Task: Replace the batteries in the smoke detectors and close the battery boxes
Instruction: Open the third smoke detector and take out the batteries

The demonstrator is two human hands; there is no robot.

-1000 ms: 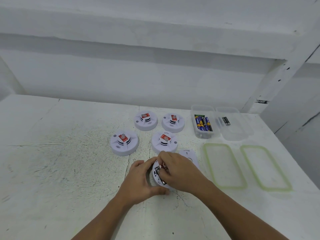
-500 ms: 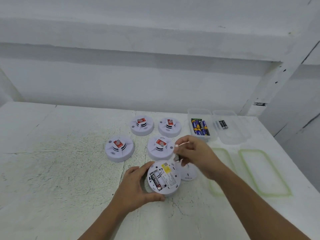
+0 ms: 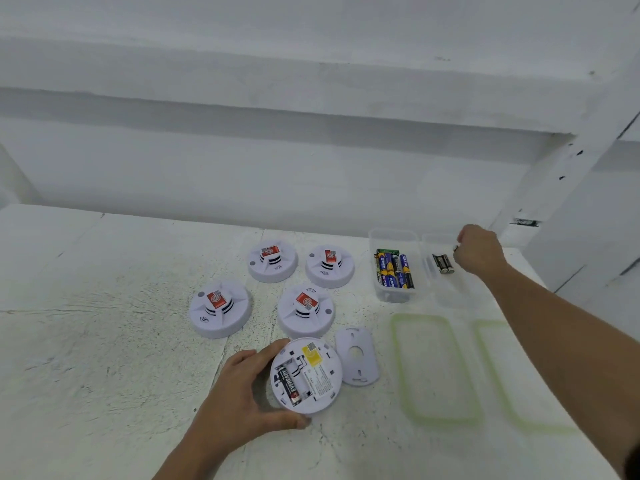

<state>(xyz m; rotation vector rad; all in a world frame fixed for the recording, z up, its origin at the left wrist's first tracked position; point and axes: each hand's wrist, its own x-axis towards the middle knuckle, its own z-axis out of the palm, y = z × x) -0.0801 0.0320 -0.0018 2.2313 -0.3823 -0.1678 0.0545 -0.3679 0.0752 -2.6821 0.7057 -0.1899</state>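
Your right grip (image 3: pixel 479 251), upper right, pinched a small battery (image 3: pixel 455 248) over the rightmost clear box (image 3: pixel 446 296); left grip (image 3: pixel 239 393) clasped the open detector (image 3: pixel 311 372).

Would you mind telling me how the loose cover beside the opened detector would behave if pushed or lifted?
The cover looks thin and flat, so probably light and apt to slide, not roll. Its moulded plastic look suggests fair stiffness. Lying flat on the table, it may be hard to pinch.
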